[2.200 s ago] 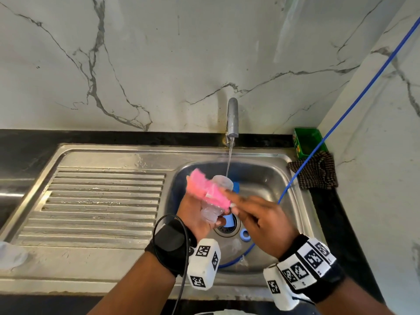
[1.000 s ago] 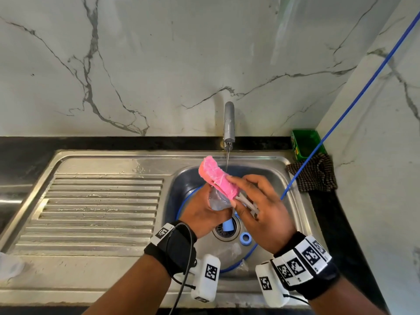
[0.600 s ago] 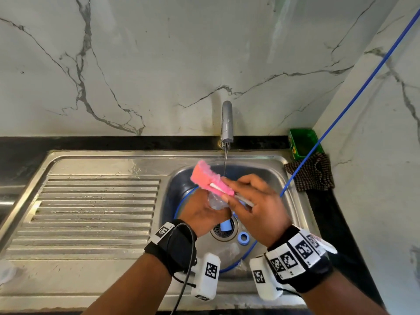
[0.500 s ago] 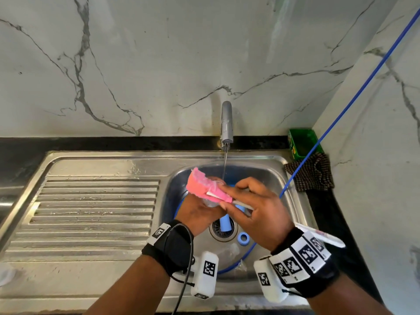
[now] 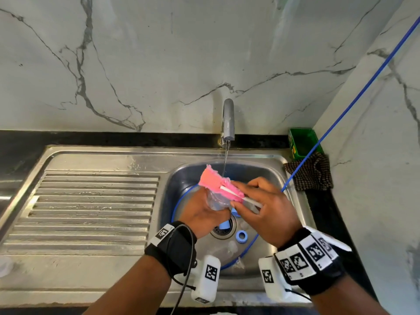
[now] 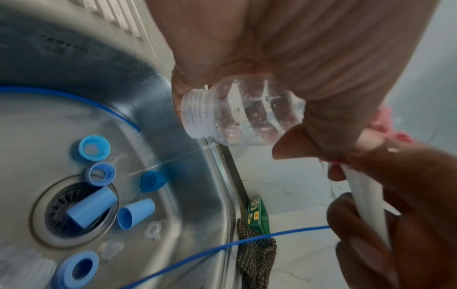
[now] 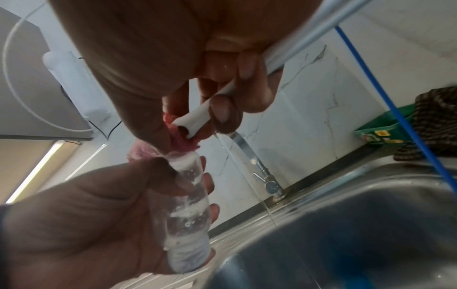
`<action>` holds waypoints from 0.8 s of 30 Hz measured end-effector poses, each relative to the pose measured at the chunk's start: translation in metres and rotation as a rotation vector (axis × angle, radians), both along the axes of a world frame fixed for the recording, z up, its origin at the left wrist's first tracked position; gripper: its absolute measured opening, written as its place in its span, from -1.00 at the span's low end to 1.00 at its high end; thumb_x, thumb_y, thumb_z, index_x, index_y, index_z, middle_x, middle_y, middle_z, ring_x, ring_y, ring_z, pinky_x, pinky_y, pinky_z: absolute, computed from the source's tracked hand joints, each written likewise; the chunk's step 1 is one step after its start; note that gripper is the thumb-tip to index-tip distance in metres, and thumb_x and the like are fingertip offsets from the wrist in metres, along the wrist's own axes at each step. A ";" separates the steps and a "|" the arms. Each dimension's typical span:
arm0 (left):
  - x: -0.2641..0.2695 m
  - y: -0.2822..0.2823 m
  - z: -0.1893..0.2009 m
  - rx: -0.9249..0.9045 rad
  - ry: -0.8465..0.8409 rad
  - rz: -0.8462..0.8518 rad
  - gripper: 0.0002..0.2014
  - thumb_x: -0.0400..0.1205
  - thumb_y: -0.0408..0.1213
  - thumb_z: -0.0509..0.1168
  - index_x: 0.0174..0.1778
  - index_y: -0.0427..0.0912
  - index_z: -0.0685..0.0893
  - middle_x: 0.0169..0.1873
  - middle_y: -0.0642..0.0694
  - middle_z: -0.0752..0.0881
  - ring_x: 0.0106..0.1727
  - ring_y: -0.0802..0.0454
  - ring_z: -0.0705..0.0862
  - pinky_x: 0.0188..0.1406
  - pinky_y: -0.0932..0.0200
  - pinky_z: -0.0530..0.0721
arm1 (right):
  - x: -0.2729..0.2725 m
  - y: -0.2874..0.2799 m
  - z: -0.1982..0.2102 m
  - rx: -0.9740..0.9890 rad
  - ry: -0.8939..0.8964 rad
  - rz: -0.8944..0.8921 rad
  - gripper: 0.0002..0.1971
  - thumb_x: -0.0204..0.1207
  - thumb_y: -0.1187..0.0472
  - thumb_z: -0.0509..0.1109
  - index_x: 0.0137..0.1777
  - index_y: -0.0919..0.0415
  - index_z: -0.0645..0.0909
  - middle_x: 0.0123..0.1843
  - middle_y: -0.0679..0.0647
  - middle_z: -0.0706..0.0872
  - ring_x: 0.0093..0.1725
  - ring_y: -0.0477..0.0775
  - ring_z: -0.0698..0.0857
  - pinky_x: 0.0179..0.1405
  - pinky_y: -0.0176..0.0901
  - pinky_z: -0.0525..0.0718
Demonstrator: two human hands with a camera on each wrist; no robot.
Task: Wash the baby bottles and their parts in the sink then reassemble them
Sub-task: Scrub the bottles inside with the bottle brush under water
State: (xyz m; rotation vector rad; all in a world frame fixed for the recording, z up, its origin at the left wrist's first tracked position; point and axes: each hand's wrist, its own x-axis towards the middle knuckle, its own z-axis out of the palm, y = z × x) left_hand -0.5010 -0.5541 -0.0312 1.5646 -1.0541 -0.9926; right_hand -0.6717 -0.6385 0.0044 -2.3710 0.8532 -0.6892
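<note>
Steel sink (image 5: 281, 164), tap (image 5: 228, 119) running — left hand (image 5: 200, 214) fingers wrapped round clear bottle (image 6: 237, 113); right hand (image 5: 270, 212) pinching sponge brush (image 5: 218, 185) handle. Risk: wet bottle slipping — dropping onto blue parts (image 6: 99, 176).

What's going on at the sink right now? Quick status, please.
Left hand grips clear bottle. Right hand holds pink sponge brush against it. Tap running. Blue caps loose in basin; nothing blocking.

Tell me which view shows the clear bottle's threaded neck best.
The left wrist view: the clear bottle lies unobstructed below the left hand, neck threads plain. The right wrist view shows it blurred, its neck whitish in the palm. The head view shows only a sliver of its body between both hands, under the pink sponge brush.
</note>
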 end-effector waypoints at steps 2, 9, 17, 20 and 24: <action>0.003 -0.001 0.002 -0.032 0.003 0.018 -0.65 0.43 -0.36 0.48 0.15 -0.16 0.72 -0.01 -0.05 0.82 0.07 0.00 0.80 0.17 -0.06 0.75 | 0.005 0.010 0.001 -0.023 0.022 0.014 -0.57 0.55 -0.16 0.34 0.43 -0.25 0.64 -0.04 -0.21 0.56 -0.20 -0.14 0.65 -0.31 0.00 0.73; 0.009 -0.001 0.005 -0.001 -0.071 0.005 -0.53 0.36 -0.34 0.52 0.20 0.00 0.68 0.01 0.04 0.80 0.06 0.07 0.77 0.07 0.20 0.73 | -0.003 0.002 0.004 -0.050 0.115 -0.071 -0.57 0.56 -0.19 0.22 0.41 -0.26 0.61 -0.04 -0.17 0.56 -0.29 -0.10 0.62 -0.42 -0.01 0.72; 0.012 -0.003 0.018 -0.012 -0.103 0.001 -0.50 0.36 -0.37 0.47 0.22 0.04 0.64 -0.03 0.07 0.78 0.00 0.09 0.76 -0.02 0.21 0.73 | -0.010 -0.002 0.013 -0.070 0.157 -0.080 -0.53 0.55 -0.18 0.20 0.47 -0.32 0.55 -0.04 -0.17 0.54 -0.33 -0.11 0.58 -0.45 -0.10 0.68; 0.004 -0.004 0.016 -0.006 -0.052 0.005 -0.66 0.38 -0.36 0.48 0.06 -0.04 0.71 -0.09 -0.01 0.81 -0.04 0.10 0.78 0.04 0.09 0.76 | 0.007 0.016 0.016 -0.127 0.172 -0.023 -0.51 0.60 -0.13 0.18 0.54 -0.34 0.43 0.06 -0.18 0.57 -0.30 -0.05 0.66 -0.51 -0.09 0.69; 0.014 -0.005 0.025 -0.005 0.006 0.038 -0.51 0.36 -0.35 0.50 0.24 -0.05 0.64 -0.08 -0.01 0.79 -0.16 0.10 0.76 -0.16 0.18 0.75 | -0.008 0.011 0.018 -0.141 0.229 -0.060 -0.47 0.65 -0.11 0.15 0.62 -0.44 0.26 0.05 -0.20 0.62 -0.31 -0.07 0.68 -0.52 -0.18 0.62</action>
